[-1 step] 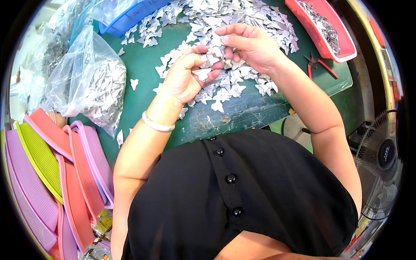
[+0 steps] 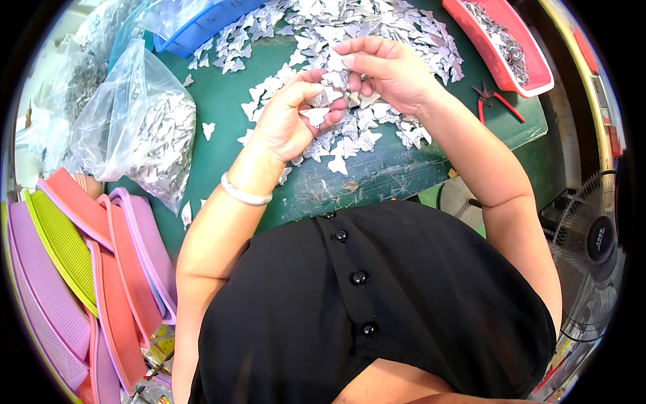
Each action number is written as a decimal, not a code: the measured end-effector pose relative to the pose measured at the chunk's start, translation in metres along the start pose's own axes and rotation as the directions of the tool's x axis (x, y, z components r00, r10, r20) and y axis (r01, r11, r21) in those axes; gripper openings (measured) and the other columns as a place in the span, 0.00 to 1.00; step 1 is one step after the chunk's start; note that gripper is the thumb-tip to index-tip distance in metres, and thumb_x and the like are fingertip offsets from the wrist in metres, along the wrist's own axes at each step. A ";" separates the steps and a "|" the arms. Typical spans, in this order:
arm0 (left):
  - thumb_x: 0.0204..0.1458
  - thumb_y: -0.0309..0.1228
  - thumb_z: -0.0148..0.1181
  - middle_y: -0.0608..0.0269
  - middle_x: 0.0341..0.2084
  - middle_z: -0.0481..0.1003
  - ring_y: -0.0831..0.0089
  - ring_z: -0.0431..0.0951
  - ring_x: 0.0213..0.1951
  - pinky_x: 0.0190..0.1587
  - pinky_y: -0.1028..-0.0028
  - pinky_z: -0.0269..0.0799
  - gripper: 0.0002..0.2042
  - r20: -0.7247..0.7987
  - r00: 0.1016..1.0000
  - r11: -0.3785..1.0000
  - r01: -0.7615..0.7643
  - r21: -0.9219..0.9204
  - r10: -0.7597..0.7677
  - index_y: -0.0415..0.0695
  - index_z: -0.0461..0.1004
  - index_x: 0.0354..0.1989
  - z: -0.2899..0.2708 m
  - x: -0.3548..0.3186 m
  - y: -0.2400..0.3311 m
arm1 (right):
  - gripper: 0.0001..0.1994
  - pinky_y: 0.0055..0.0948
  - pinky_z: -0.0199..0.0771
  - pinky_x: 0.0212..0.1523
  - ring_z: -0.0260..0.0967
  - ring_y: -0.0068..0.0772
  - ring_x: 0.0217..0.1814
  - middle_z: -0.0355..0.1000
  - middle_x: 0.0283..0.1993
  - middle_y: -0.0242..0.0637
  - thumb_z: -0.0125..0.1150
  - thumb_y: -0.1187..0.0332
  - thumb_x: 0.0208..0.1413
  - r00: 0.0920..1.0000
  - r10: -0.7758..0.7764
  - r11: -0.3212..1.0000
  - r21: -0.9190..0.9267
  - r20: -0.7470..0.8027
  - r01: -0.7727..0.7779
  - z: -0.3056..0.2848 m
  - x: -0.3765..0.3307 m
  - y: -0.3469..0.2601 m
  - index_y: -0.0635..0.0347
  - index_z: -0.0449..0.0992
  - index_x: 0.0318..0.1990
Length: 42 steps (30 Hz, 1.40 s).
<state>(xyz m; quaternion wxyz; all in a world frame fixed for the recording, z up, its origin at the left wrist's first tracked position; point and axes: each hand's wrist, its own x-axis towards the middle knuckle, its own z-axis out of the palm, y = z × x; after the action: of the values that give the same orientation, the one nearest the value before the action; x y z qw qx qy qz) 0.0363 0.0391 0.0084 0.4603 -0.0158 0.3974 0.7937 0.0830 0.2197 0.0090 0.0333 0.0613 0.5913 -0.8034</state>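
Note:
My left hand is curled, palm up, around a few silver butterfly-shaped metal pieces. One butterfly piece lies across its fingers, and another shows near the thumb tip. Just to the right, my right hand has its thumb and index finger brought close together and its other fingers bent. Whatever sits at those fingertips blends with the silver pieces behind, so I cannot make it out. Both hands are over the near part of a wide heap of butterfly pieces spread on the green tabletop.
Red-handled pliers lie right of the heap, below a pink basket of metal rings. At left stands a clear plastic bag full of butterfly pieces, near a blue bin. Stacked coloured baskets fill the lower left; a fan stands at right.

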 end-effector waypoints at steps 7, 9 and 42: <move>0.51 0.29 0.52 0.57 0.30 0.72 0.67 0.75 0.30 0.30 0.72 0.74 0.08 -0.031 0.999 0.983 -0.010 0.182 0.015 0.42 0.65 0.37 -0.001 0.001 -0.004 | 0.11 0.13 0.61 0.23 0.64 0.14 0.25 0.69 0.28 0.28 0.54 0.74 0.52 0.999 -0.045 0.998 -0.041 -0.018 0.044 0.003 0.002 0.005 0.64 0.71 0.43; 0.51 0.29 0.52 0.57 0.31 0.72 0.66 0.75 0.31 0.30 0.72 0.74 0.07 -0.059 0.998 0.987 -0.016 0.162 0.026 0.42 0.65 0.36 -0.002 0.000 -0.005 | 0.11 0.13 0.62 0.24 0.64 0.14 0.25 0.70 0.30 0.30 0.55 0.74 0.51 0.996 -0.085 0.996 0.012 -0.039 0.086 0.000 0.003 0.008 0.64 0.71 0.43; 0.57 0.45 0.39 0.56 0.38 0.70 0.62 0.73 0.38 0.39 0.67 0.71 0.20 0.038 0.998 0.999 0.042 -0.004 -0.042 0.39 0.68 0.38 -0.006 0.007 -0.011 | 0.25 0.32 0.61 0.54 0.63 0.33 0.53 0.63 0.53 0.44 0.43 0.81 0.44 0.923 -0.269 0.947 -0.098 0.275 0.305 0.000 -0.009 0.003 0.67 0.59 0.55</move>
<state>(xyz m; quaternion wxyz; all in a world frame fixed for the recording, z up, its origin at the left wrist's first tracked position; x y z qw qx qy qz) 0.0384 0.0429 -0.0046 0.4840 -0.0104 0.3863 0.7851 0.0919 0.2184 0.0074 -0.0039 -0.1336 0.6390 -0.7575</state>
